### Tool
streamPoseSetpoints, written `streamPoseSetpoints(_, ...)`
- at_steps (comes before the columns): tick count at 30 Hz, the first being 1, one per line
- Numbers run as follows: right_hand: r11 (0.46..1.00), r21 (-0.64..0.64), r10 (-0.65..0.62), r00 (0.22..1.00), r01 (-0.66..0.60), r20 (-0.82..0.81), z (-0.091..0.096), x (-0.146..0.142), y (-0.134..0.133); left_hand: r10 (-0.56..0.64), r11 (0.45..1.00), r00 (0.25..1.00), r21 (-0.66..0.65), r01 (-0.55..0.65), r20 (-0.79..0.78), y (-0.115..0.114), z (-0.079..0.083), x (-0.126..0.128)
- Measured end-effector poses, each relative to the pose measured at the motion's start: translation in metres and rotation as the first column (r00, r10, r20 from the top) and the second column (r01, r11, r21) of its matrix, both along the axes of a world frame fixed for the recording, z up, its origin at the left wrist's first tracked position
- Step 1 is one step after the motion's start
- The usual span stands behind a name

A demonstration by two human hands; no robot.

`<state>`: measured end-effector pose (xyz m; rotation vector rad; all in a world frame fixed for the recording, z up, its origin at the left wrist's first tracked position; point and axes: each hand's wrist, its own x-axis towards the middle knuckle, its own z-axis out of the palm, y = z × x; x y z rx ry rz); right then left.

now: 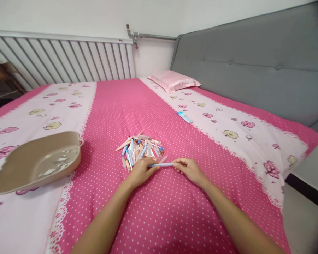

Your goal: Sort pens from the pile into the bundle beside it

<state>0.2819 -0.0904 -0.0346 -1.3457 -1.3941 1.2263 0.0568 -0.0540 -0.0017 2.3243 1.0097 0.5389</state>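
Observation:
A slim light-blue pen [165, 164] lies level between my two hands, just above the pink bedspread. My left hand [143, 170] is closed around its left end, and my right hand [188, 168] pinches its right end. Right behind my left hand is a loose pile of pens [134, 150] in pale pink, peach, white and blue, some with small figures on them. My left hand covers the near edge of that pile. Farther back to the right, several blue pens [184, 117] lie side by side in a neat row.
A beige plastic basin [18, 158] with small white and grey pieces in it stands on the left. At the back lies a pink pillow [173, 80] by the grey headboard [249, 53]. A white radiator [69, 60] lines the far wall. The bed's edge drops off at the right.

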Motion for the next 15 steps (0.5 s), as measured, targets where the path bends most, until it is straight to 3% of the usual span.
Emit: streamPoseSetpoints(15,1.0,-0.005,0.019,1.0,-0.019,0.018,-0.0038,0.0021,0.0022,-0.025,0.997,0.999,0.077,0.023,0.029,0.0006,-0.0025,-0.0013)
